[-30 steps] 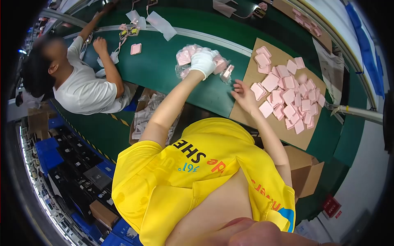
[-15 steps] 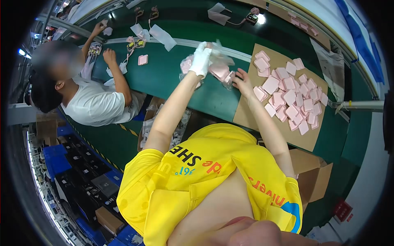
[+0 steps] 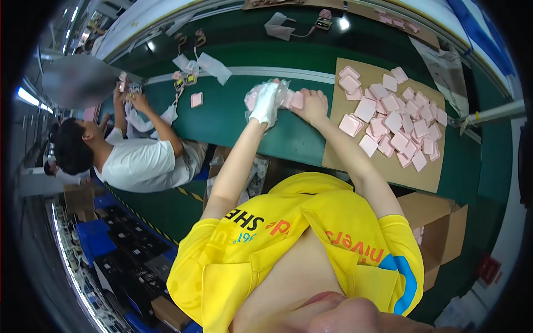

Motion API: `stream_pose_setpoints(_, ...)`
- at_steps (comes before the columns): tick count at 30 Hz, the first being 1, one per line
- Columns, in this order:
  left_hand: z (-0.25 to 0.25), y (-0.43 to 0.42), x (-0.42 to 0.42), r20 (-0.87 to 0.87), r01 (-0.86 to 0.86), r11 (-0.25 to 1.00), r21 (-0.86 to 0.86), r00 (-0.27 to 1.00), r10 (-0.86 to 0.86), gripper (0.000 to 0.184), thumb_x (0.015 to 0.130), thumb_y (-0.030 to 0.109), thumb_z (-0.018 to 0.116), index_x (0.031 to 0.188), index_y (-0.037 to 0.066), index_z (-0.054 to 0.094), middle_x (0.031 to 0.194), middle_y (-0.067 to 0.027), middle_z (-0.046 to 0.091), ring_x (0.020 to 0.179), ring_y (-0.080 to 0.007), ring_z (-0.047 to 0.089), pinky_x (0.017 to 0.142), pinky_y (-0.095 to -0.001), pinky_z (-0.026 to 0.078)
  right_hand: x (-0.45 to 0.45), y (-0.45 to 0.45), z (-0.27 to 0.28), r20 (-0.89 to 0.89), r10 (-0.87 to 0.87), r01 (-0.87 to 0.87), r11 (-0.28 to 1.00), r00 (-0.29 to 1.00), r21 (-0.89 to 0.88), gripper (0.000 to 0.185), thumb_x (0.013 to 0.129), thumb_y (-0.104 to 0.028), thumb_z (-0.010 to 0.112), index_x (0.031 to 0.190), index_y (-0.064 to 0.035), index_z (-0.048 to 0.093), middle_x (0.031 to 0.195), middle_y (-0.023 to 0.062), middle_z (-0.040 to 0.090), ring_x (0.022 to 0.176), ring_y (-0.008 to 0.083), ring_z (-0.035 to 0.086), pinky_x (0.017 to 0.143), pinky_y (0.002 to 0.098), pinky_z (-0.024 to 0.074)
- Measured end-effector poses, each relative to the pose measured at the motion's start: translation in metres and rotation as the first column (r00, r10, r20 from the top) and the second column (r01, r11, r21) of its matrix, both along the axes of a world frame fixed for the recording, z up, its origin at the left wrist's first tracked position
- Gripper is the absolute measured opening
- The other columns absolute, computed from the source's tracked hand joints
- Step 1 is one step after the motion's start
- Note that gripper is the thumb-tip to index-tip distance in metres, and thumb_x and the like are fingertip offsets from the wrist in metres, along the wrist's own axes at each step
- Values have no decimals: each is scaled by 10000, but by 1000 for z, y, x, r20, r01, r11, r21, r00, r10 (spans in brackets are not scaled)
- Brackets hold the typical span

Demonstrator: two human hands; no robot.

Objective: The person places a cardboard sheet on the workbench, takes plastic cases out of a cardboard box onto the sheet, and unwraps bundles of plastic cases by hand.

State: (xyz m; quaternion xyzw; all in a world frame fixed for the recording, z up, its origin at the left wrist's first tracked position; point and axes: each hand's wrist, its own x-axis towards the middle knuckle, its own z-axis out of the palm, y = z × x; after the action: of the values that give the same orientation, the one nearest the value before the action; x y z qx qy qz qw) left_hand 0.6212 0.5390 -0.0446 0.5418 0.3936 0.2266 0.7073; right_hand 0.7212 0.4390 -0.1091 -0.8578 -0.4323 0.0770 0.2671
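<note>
My left hand (image 3: pixel 266 102), in a white glove, is closed on a crumpled clear plastic bag (image 3: pixel 285 89) over the green table. Pink shows through the film on the left side of that hand. My right hand (image 3: pixel 312 106), bare, has its fingers closed around a pink plastic piece (image 3: pixel 296 100) at the bag's right side. Whether this piece is fully out of the film I cannot tell. Right of my hands, many pink rounded-square pieces (image 3: pixel 388 119) lie heaped on a cardboard sheet (image 3: pixel 347 152).
A co-worker in a white shirt (image 3: pixel 145 161) sits at the left, handling small parts. A lone pink piece (image 3: pixel 197 100) and white sheets (image 3: pixel 215 67) lie between us. A metal rail (image 3: pixel 261 71) runs behind my hands. An open carton (image 3: pixel 444 227) stands low at the right.
My right hand has come in from the bag's right edge and closed on a pink piece. The left hand has lowered with the bag. The camera view has shifted slightly.
</note>
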Motion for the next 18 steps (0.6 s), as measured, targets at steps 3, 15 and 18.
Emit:
stream_pose_setpoints(3,-4,2,-6,-14,-21,996,87,1000,22,351,852,370,562,1050,80,563,921,-25,574,822,-132,516,659,-292,428,5,-2,3,13,-82,81,996,997,26,656,595,-424,731,1117,-71,548,1040,155,578,984,319,508,883,413,394)
stream_pose_setpoints(15,-31,-38,-12,-643,601,594,535,745,-175,422,750,257,612,1088,13,550,824,-129,630,730,-183,603,661,-296,465,141,-160,13,283,-584,549,812,761,199,499,647,-265,703,1063,-37,551,1066,158,543,1008,341,483,908,430,358)
stream_pose_setpoints(18,-20,-55,21,-765,680,564,468,631,-126,406,732,267,631,1040,8,575,840,-151,631,743,-193,610,670,-302,467,127,-167,23,543,-516,446,854,662,268,506,664,-247,675,1101,-29,543,1091,172,534,1010,365,477,925,427,346)
